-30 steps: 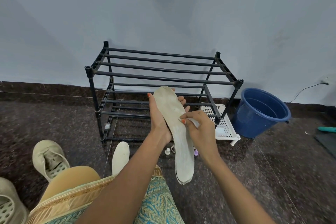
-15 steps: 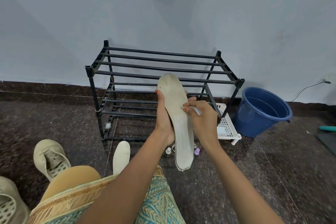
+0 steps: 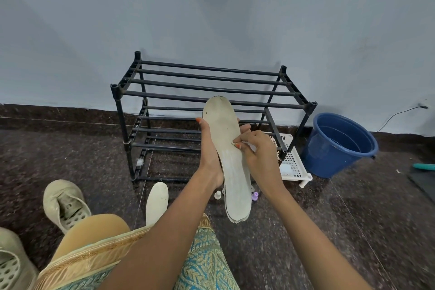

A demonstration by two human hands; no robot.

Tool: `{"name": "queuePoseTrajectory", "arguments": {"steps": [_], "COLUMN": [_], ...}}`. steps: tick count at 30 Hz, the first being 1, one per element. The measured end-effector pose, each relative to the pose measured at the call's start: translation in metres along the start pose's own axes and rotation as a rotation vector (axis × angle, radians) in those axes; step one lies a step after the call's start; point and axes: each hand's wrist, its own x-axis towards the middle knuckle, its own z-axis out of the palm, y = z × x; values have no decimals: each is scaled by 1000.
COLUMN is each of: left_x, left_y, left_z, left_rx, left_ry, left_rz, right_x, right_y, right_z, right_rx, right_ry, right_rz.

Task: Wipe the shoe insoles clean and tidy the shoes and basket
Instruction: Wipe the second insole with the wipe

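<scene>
My left hand (image 3: 210, 148) grips a long beige insole (image 3: 231, 160) upright in front of the black shoe rack (image 3: 211, 101), with the fingers wrapped behind it. Against the insole's right edge near its middle, my right hand (image 3: 257, 155) pinches a small white wipe (image 3: 249, 146). A second pale insole (image 3: 156, 202) lies on the dark floor by my knee. One beige shoe (image 3: 64, 202) sits at the left and another beige shoe (image 3: 11, 263) at the bottom left corner. The white perforated basket (image 3: 292, 165) lies behind my right hand, partly hidden.
A blue bucket (image 3: 339, 143) stands at the right by the wall. Two small bottles, a white one (image 3: 218, 194) and a purple one (image 3: 255, 195), stand on the floor under the insole. A dark mat (image 3: 423, 181) and a teal object (image 3: 424, 166) lie far right.
The insole has been lifted higher and held more upright. My right hand with the wipe has moved slightly up along its right edge.
</scene>
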Motion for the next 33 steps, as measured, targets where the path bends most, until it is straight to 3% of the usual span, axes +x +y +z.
{"name": "queuePoseTrajectory", "arguments": {"steps": [5,14,25,33], "left_x": [-3,-4,-3,-5], "left_y": [-1,-1,1,-1], "left_z": [3,3,2,4], "left_rx": [30,12,-31,37], "left_ry": [-13,-22,-12,-58], "left_rz": [-6,-24,-3,-42], "right_x": [-1,5,-1,1], "right_y": [-1,2,-1,1], "right_z": [-2,2,-7,0], "right_rx": [-15,-125,-42,-149], "right_ry": [-14,111,-76,60], "right_rz": [-2,-63,-24,-64]}}
